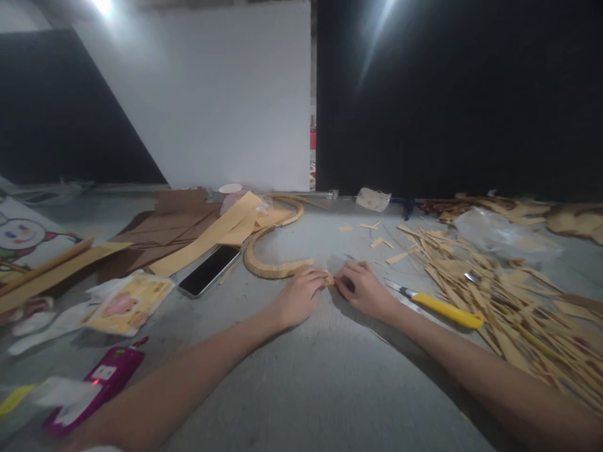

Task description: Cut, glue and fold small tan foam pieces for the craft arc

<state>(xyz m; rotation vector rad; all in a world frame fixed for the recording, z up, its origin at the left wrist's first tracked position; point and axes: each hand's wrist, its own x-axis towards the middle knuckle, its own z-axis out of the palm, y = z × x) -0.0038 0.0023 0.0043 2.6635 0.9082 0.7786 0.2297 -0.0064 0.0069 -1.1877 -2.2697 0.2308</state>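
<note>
Overall, one grey table (292, 389), strewn with materials. Behind it, one tall black board (461, 94) on the right; one white board (211, 94) just left of it. At far right, a loose heap of thin tan strips (532, 314). At back left, several flat brown sheets (174, 221), partly under a wide tan strip (211, 240). At centre, one S-curved tan band (266, 272), with its near end just beside the left hand. Behind the heap, one clear plastic bag (504, 235). One left hand (304, 294), with bent fingers and tips closed in a pinch; one right hand (360, 287), likewise curled and pinching, opposite and very near. One yellow tissue pack (129, 304), left of the phone. One yellow knife (447, 309), blade toward the right hand. One purple gadget (117, 367) with a red light, at lower left. One dark-screened phone (211, 269), left of the band. Scattered small scraps (381, 243), beyond the right hand. Lastly, one small tan piece (330, 281), between both sets of fingertips, mostly hidden; cannot tell whether joined to the band.
</note>
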